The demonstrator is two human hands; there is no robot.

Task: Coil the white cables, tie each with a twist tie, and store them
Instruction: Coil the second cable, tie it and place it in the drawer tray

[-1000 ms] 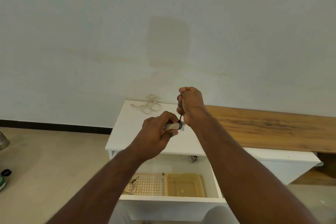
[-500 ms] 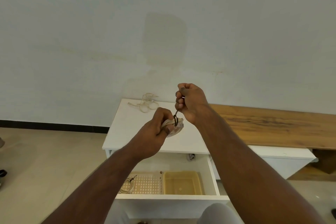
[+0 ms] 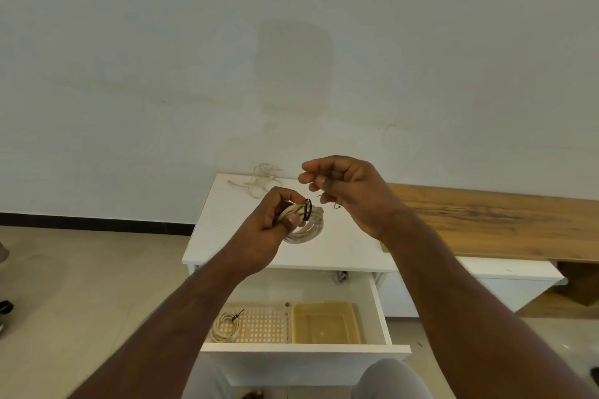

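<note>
Both hands up: left hand (image 3: 265,230) grips coil (image 3: 304,230) with tie (image 3: 307,209); right hand (image 3: 346,188) looks loose, maybe empty.

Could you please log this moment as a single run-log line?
left hand: grips coiled cable | twist tie: around coil | right hand: open, off tie | drawer: open

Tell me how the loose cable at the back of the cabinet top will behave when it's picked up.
The loose cable will likely be floppy: it lies in slack, irregular loops. It will probably trail and snag on itself, since the strands cross in a tangle. It looks thin, so probably light; one hand should lift it.
</note>
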